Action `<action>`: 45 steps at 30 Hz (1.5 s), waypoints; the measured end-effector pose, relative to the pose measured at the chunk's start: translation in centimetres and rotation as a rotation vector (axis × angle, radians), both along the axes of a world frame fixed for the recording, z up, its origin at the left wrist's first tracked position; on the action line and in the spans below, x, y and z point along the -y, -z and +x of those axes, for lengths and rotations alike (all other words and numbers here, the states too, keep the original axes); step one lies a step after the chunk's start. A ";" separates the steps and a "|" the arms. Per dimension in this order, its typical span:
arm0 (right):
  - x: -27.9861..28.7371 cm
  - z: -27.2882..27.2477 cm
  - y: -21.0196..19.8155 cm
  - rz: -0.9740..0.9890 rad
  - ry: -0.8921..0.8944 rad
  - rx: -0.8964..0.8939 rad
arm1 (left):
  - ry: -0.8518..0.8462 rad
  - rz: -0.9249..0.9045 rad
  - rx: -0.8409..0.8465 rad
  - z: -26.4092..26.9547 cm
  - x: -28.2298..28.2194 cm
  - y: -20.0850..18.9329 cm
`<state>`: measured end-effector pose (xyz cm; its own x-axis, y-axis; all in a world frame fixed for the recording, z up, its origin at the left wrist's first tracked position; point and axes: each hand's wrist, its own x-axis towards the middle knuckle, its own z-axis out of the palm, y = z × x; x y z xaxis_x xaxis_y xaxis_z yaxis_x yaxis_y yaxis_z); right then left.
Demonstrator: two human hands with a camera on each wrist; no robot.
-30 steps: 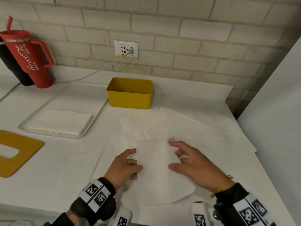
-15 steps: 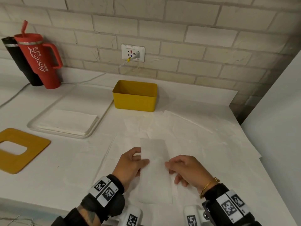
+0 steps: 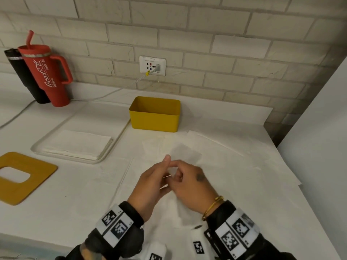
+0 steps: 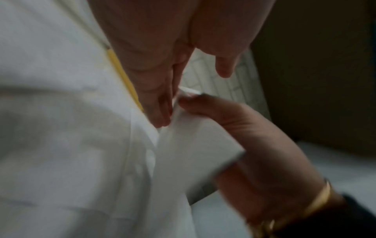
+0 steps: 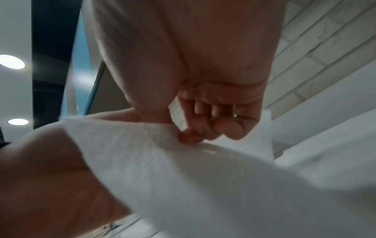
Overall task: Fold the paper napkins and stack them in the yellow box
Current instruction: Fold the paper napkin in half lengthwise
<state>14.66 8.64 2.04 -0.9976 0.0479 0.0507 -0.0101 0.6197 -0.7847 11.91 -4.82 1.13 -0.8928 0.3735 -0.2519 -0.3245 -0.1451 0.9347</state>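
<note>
Lifted off the counter since half a second ago, the folded napkin (image 3: 185, 153) is pinched between the right hand (image 3: 189, 182) and left hand (image 3: 150, 186), fingers curled onto it. Best to align edges before carrying it far-left to the yellow box (image 3: 155, 114).

box (image 3: 154, 117) behind hands | tray (image 3: 56, 132) left of box | mugs (image 3: 47, 72) far left, by wall
</note>
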 end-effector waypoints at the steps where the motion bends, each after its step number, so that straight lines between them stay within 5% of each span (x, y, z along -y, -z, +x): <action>1: 0.6 0.0 0.2 0.008 -0.056 0.034 | -0.007 0.021 0.044 -0.3 0.1 0.0; 6: -0.8 0.2 0.8 -0.040 -0.169 0.150 | -0.135 0.020 0.163 -1.9 2.4 1.6; 10: -6.5 -1.6 1.3 0.030 0.269 0.131 | -0.234 0.017 0.185 -2.5 4.3 2.1; 13: -9.6 -2.7 2.9 0.056 0.420 0.317 | -0.281 0.004 0.182 -2.9 5.0 2.4; 21: -9.3 -3.9 4.1 -0.191 0.397 0.271 | -0.205 -0.033 0.188 -3.2 5.4 2.6; 27: -14.4 -2.2 1.7 -0.333 0.486 0.209 | -0.273 0.066 0.130 -4.0 5.8 2.0; 33: -17.7 0.0 2.4 -0.138 0.414 0.291 | -0.219 0.160 0.139 -4.0 4.8 1.7; 38: -17.4 0.5 1.9 -0.314 0.415 0.201 | -0.190 0.154 0.128 -4.3 3.8 1.6; 45: -17.0 -0.3 0.0 0.218 0.360 0.347 | -0.191 0.188 0.138 -4.1 3.4 1.5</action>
<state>14.39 25.60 2.01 -0.8799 0.4151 -0.2312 0.4695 0.6849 -0.5572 7.77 -8.18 -0.36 -0.9134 0.2533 -0.3186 -0.3970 -0.3818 0.8347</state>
